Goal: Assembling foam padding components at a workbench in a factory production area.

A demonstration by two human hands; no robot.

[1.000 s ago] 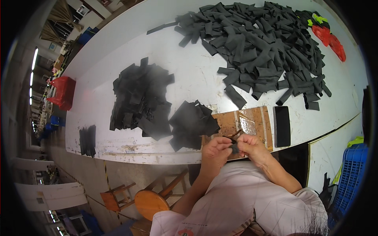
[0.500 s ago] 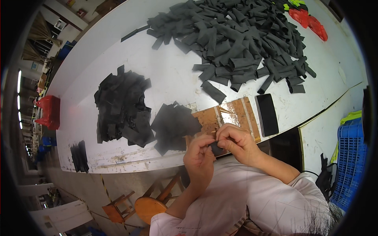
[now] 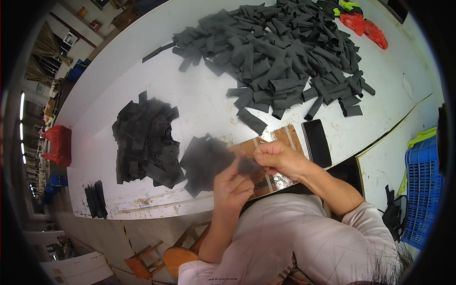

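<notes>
Cloth piece (image 3: 248, 166), small and dark, is pinched by left hand (image 3: 232, 188) and right hand (image 3: 281, 159); I'd judge they're working it, the next move wanting steady grip.

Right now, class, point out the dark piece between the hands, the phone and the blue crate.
Dark piece (image 3: 248, 166), head view: its visible middle.
Phone (image 3: 317, 143), head view: its black face.
Blue crate (image 3: 422, 189), head view: its latticed side.

White counter (image 3: 102, 118) is lit pretty bright, but the room off left is dim apart from glowing tubes (image 3: 22, 102). Glare on the taped board (image 3: 270, 137), blurry dark cloth (image 3: 248, 166) between the hands (image 3: 280, 159), heavy fisheye bend, black corners.
</notes>
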